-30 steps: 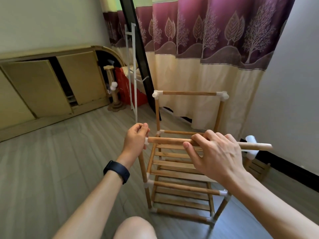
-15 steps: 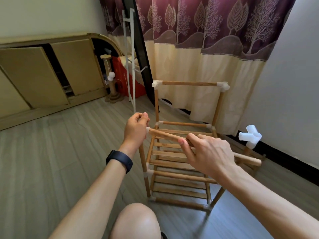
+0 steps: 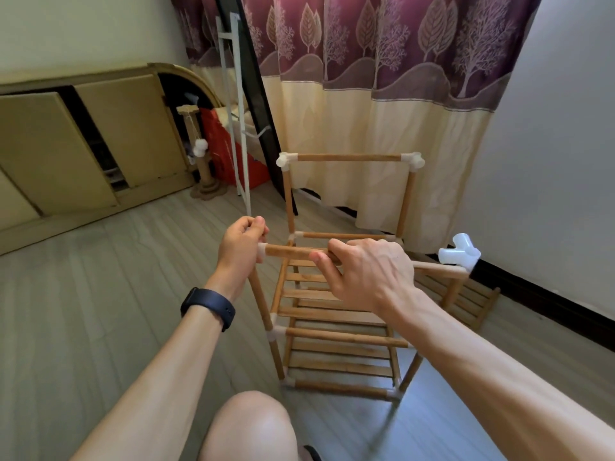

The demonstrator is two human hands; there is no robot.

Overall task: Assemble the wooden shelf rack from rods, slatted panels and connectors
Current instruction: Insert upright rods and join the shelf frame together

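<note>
Rack point(image 3: 346, 337) stands on floor point(image 3: 100, 294). Left hand point(image 3: 241, 247) is curled round the top of the rack's front-left post point(image 3: 263, 307). Right hand point(image 3: 366, 274) is clamped on rod point(image 3: 289, 251), which lies across the rack's front top. The rod's far end is just beside the white connector point(image 3: 459, 252); contact unclear.

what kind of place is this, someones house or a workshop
Probably a room in a home: a leaf-patterned curtain, low cabinets, and what looks like a cat scratching post beside them.
</note>
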